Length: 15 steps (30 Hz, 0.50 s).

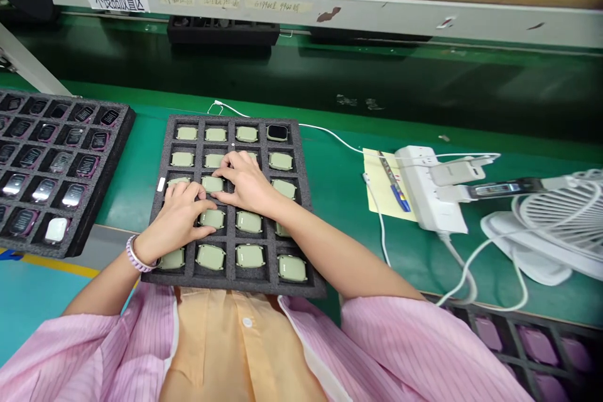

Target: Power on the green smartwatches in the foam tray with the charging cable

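Observation:
A dark grey foam tray (pixel 294 201) lies in front of me, its compartments holding several pale green watch cases. My left hand (pixel 181 213) reaches over the tray's left side. Its thumb and index finger sit at the lower and upper edges of one green watch case (pixel 211 218). Just above it, my right hand (pixel 247 183) has thumb and index finger at the edges of another green watch case (pixel 213 184). Both cases rest in their compartments, face down or blank side up. In the top right compartment lies a watch with a black screen (pixel 277 132).
To the left, another foam tray (pixel 125 132) holds dark watches. On the right are a power strip (pixel 424 182), yellow paper (pixel 373 185), a blue pen (pixel 394 182), white cables and a white fan (pixel 560 213). A tray with purple cases (pixel 537 344) sits at the lower right.

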Each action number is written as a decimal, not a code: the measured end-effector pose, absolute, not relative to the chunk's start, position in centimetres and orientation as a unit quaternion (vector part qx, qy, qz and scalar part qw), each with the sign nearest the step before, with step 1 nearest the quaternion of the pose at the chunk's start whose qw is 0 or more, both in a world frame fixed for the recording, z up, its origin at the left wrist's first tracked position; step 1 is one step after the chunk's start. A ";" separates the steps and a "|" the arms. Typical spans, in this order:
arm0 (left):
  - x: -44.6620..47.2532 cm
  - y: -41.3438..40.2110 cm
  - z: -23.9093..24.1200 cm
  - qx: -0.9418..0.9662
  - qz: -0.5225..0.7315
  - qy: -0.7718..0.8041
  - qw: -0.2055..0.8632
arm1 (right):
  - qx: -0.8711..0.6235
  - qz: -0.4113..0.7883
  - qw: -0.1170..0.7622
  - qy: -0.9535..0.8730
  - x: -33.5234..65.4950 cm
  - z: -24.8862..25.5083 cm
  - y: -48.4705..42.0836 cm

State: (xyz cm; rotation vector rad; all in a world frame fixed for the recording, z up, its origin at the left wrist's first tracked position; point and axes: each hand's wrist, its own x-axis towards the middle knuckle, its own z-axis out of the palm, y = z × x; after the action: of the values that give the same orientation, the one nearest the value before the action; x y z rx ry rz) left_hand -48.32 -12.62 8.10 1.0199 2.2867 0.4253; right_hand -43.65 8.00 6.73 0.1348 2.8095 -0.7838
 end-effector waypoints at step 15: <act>-49.0 -12.9 6.9 0.466 0.181 0.827 0.258 | -0.005 -0.288 0.087 0.954 -44.3 5.2 8.9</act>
State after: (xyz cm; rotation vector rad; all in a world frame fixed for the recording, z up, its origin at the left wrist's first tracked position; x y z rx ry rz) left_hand -49.02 -12.87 6.92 1.2627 2.2427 0.4921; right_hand -44.25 8.87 5.24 -0.0137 2.8415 -0.8576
